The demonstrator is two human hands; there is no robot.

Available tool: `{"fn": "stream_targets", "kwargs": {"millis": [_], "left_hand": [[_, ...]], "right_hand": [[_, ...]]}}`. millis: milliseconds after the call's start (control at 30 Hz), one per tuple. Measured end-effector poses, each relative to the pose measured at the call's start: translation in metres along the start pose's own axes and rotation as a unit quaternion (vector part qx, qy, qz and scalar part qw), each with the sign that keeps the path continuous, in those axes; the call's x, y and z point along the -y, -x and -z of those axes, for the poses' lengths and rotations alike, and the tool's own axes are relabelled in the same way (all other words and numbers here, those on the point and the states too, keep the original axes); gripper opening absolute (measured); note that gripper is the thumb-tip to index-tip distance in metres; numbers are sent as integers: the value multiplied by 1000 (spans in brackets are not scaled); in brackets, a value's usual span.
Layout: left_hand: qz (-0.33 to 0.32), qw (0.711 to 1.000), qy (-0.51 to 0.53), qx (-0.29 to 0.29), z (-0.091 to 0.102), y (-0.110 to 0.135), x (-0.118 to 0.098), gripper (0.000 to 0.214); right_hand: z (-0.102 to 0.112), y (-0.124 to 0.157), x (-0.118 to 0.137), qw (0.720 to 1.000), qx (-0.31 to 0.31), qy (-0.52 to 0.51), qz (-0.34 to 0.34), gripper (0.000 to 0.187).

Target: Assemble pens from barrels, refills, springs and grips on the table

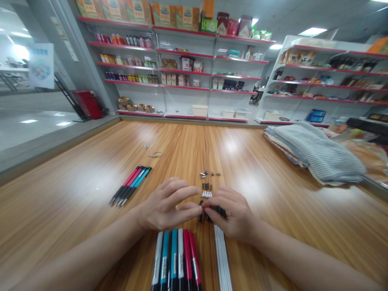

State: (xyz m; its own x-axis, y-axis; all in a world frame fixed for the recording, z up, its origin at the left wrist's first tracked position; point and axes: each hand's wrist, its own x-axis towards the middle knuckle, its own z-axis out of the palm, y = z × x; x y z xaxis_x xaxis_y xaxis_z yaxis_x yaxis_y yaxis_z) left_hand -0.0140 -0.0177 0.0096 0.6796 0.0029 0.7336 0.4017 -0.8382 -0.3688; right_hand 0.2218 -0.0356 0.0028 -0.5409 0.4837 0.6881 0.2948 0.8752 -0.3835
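My left hand [171, 204] and my right hand [232, 208] meet at their fingertips over a row of small pen parts. Both pinch with thumb and index finger; whatever is between the tips is too small to make out. The left hand's upper fingers stretch out straight. Black grip sleeves [200, 215] lie under the fingertips, partly hidden by the right hand. Just beyond are small white pieces [207, 195], dark springs [206, 186] and metal pen tips [203, 175]. Nearer me lie white, teal and pink pen barrels [173, 254] and thin white refills [222, 258].
Several pink and teal pens [131, 185] with black grips lie together at the left. A loose ring of wire [155, 154] and a small shiny piece [146, 146] are farther back. Folded striped cloth [315, 149] sits at the right. Stocked shelves [184, 52] stand behind the wooden table [75, 190].
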Motion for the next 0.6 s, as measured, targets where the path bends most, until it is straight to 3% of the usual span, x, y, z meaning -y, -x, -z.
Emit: {"fn": "stream_targets", "kwargs": {"millis": [600], "left_hand": [[-8, 999, 32, 29, -1, -5, -3, 27]], "right_hand": [[2, 3, 0, 980, 66, 170, 77, 4]]}}
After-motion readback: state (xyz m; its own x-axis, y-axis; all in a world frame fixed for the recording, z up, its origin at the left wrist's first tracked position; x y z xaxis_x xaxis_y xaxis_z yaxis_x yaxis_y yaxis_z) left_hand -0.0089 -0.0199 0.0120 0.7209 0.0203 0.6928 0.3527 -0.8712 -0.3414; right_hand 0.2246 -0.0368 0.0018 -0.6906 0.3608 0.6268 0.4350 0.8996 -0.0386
